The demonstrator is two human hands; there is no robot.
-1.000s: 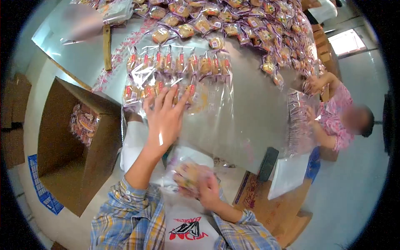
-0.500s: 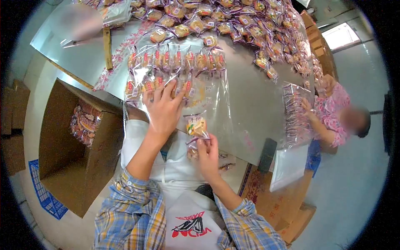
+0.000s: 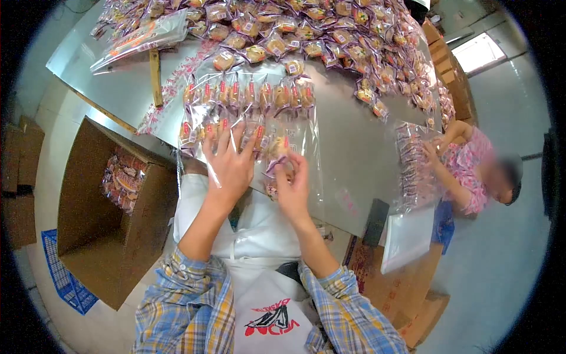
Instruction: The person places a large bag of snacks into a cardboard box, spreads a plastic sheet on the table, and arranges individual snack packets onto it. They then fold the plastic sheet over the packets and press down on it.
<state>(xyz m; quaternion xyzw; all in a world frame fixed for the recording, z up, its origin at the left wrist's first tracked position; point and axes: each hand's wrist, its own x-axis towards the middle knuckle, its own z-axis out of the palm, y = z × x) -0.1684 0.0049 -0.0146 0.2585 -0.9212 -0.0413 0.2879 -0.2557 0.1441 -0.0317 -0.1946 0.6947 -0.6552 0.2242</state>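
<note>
My left hand (image 3: 230,168) lies with spread fingers over the lower row of wrapped pastries (image 3: 190,133), which stand on edge in a clear plastic bag (image 3: 315,147). My right hand (image 3: 293,186) pinches a wrapped pastry (image 3: 277,150) at the right end of that row. Another packet shows partly below its fingers. A full upper row of wrapped pastries (image 3: 250,94) stands in the bag above.
A heap of wrapped pastries (image 3: 354,41) covers the table's far side. An open cardboard box (image 3: 88,200) stands at left. Flat plastic bags (image 3: 408,239) lie at right, near a co-worker (image 3: 469,165) handling a filled bag (image 3: 413,165). More bags (image 3: 141,41) lie upper left.
My right hand has moved up with the pastry, bringing it to the lower row. My left hand stays on the row. The co-worker's hands have shifted to the top of their bag.
</note>
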